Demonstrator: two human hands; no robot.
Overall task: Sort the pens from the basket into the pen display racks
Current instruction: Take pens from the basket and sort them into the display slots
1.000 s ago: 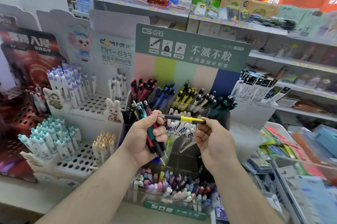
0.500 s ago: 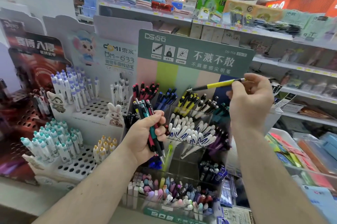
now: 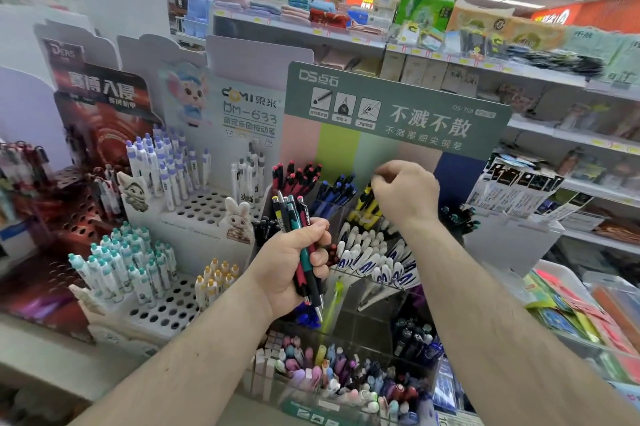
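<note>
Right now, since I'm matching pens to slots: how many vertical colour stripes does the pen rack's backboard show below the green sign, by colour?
Pale pink-to-peach card stripes: 2
Green card stripes, one lime and one mint: 2
Navy blue card stripe: 1
Total: 5

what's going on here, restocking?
Yes, pens are being sorted into a rack. The left hand grips a bundle of pens, tips down, in front of the tiered rack. The right hand is curled over the yellow pens in the top row; whether it holds a pen can't be seen. Red pens and blue pens fill the slots to the left.
</note>
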